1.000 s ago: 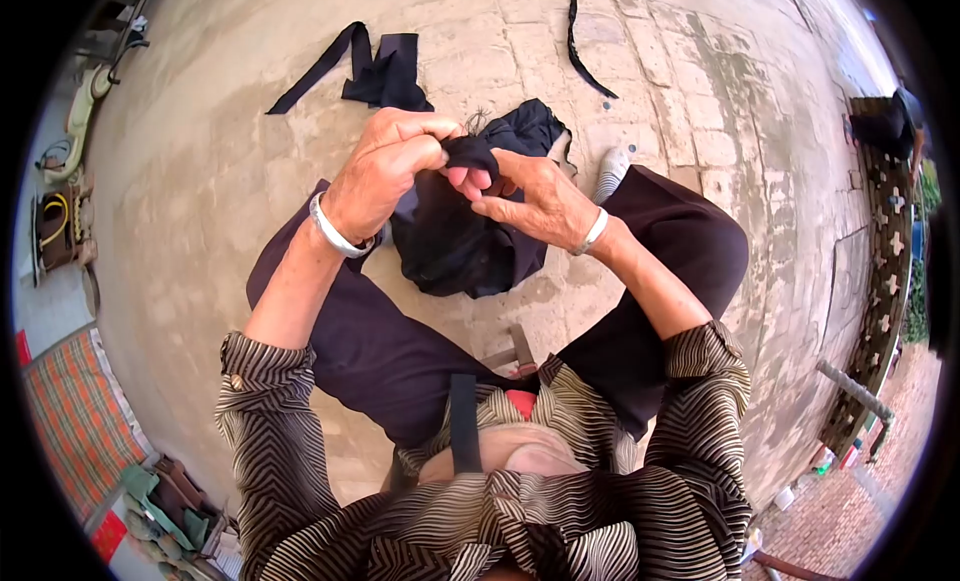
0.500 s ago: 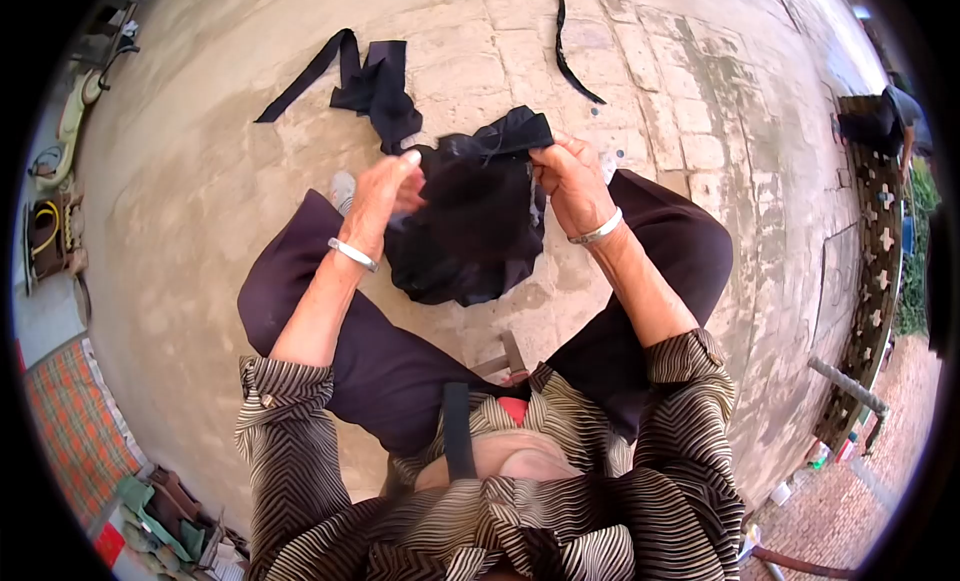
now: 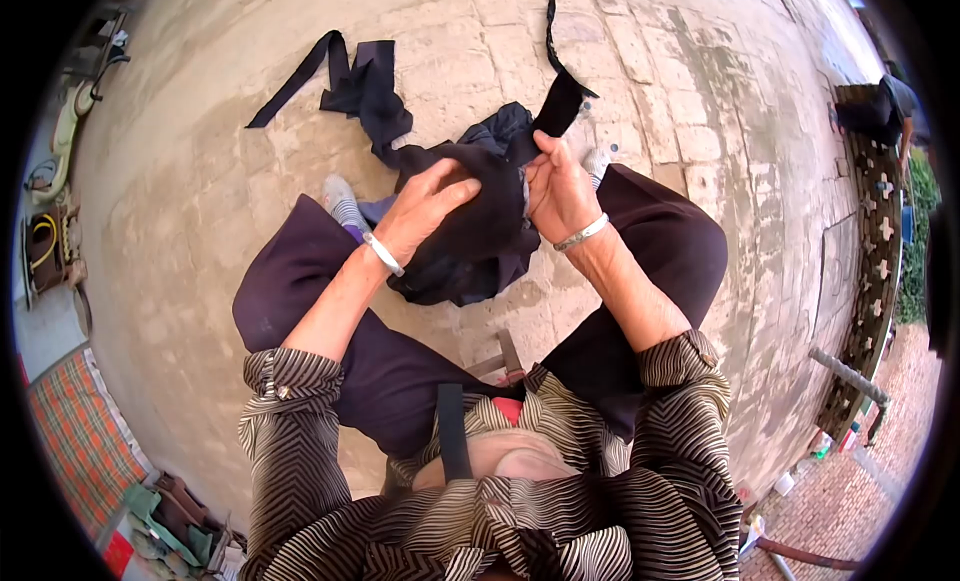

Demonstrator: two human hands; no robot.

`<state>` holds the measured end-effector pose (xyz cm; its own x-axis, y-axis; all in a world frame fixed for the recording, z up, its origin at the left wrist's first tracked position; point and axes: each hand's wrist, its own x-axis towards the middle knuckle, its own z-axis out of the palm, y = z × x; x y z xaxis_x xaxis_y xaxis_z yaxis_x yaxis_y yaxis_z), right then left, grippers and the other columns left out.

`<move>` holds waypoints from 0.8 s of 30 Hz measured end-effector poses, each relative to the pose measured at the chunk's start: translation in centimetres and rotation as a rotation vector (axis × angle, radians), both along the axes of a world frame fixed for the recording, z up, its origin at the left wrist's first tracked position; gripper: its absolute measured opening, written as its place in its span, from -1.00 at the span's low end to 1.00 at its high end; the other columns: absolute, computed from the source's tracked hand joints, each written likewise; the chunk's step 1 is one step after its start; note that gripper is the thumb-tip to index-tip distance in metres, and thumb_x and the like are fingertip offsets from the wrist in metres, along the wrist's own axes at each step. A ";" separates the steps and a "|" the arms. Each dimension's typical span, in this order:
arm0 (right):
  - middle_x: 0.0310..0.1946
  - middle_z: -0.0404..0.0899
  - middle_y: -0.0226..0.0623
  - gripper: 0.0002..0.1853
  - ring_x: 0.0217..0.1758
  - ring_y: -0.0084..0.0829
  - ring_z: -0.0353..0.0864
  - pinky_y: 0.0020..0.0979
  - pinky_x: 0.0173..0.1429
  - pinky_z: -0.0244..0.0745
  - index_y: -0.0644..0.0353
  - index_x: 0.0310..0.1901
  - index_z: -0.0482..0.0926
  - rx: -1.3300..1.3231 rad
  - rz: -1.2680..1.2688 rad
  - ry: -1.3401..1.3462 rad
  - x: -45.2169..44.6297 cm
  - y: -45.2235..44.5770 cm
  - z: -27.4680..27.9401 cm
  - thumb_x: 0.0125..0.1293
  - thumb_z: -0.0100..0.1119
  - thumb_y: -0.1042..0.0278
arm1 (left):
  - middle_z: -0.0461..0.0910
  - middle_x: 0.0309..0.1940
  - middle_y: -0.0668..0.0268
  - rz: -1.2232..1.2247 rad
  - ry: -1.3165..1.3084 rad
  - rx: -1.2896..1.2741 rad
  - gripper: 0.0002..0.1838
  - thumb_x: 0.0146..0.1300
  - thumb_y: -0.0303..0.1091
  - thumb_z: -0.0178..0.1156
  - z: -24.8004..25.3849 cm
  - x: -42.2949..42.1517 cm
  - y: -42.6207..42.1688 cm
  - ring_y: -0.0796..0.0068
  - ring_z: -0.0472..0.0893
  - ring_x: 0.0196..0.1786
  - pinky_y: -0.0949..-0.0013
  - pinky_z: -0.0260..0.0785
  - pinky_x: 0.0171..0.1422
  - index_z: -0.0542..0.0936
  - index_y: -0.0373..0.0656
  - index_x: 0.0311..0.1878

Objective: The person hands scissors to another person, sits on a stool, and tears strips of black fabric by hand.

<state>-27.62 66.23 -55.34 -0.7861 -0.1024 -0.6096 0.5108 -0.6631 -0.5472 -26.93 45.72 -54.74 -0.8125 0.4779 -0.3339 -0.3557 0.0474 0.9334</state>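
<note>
A bunched black cloth [image 3: 470, 246] lies between my knees, partly raised, with a pale frayed edge at its right. My left hand [image 3: 425, 206] closes on its upper left part, thumb across the top and fingertips partly hidden in the folds. At the frayed edge is my right hand [image 3: 562, 193], one digit raised apart and the others loosely bent against the cloth. A short black band [image 3: 562, 103] sits just beyond the raised fingertip; whether they touch I cannot tell. Beyond it a thin black strip [image 3: 550, 31] runs away over the floor.
Folded black fabric strips [image 3: 370, 86] lie ahead on the left, reaching the cloth. Stone paving [image 3: 660, 121] spreads around. A person [image 3: 885, 111] is at the far right by a patterned low wall [image 3: 870, 251]. A plaid cloth [image 3: 85, 421] lies at the left edge.
My right hand has come off the band, which now lies farther out near the thin strip. My left hand has moved right and down onto the cloth.
</note>
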 end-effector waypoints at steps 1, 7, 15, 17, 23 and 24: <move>-0.36 0.65 -0.14 -0.71 -0.33 -0.30 0.64 -0.38 -0.18 0.57 0.29 -0.23 0.49 -0.153 0.101 0.034 0.0 0.3 -0.4 0.38 -0.01 0.18 | 0.52 0.07 0.34 -0.005 -0.109 0.009 -0.40 0.34 0.09 0.14 -0.5 0.0 0.1 0.59 0.46 0.12 0.47 0.27 0.27 0.46 -0.25 0.19; -0.45 0.63 0.02 -0.63 -0.48 -0.25 0.62 -0.39 -0.31 0.52 0.36 -0.38 0.50 -0.109 0.094 0.040 0.1 -0.6 0.4 0.33 0.01 0.14 | 0.50 0.18 0.33 -0.030 -0.364 0.219 -0.32 0.33 0.16 0.13 -1.2 -0.1 0.0 0.56 0.47 0.20 0.44 0.30 0.33 0.41 -0.20 0.29; -0.52 0.61 0.00 -0.53 -0.55 -0.36 0.55 -0.42 -0.39 0.43 0.51 -0.40 0.55 0.053 0.202 0.143 0.2 -0.4 0.5 0.30 0.05 0.11 | 0.56 0.11 0.36 0.034 -0.459 0.281 -0.38 0.37 0.15 0.07 -2.6 0.0 0.3 0.57 0.55 0.11 0.45 0.40 0.24 0.46 -0.18 0.26; -0.53 0.61 0.00 -0.52 -0.55 -0.35 0.55 -0.41 -0.39 0.45 0.51 -0.41 0.56 0.104 0.193 0.160 0.4 -0.4 0.9 0.30 0.05 0.10 | 0.59 0.07 0.34 0.110 -0.631 0.158 -0.42 0.39 0.08 0.07 -3.8 0.3 0.2 0.58 0.58 0.05 0.48 0.44 0.17 0.48 -0.22 0.22; -0.56 0.59 -0.02 -0.50 -0.61 -0.36 0.54 -0.42 -0.45 0.46 0.52 -0.43 0.55 0.275 0.144 0.127 0.3 -0.5 2.8 0.32 0.04 0.09 | 0.64 -0.16 0.28 0.090 -0.386 -0.066 -0.64 0.27 -0.35 0.14 -3.0 -0.2 -0.5 0.59 0.60 -0.14 0.53 0.43 -0.02 0.54 -0.33 0.09; -0.57 0.58 -0.02 -0.50 -0.63 -0.36 0.52 -0.42 -0.49 0.45 0.53 -0.42 0.55 0.295 0.131 0.103 0.2 -0.5 2.9 0.32 0.04 0.09 | 0.64 -0.16 0.28 0.091 -0.387 -0.066 -0.64 0.27 -0.35 0.14 -3.1 -0.2 -0.5 0.59 0.60 -0.14 0.53 0.43 -0.02 0.54 -0.33 0.09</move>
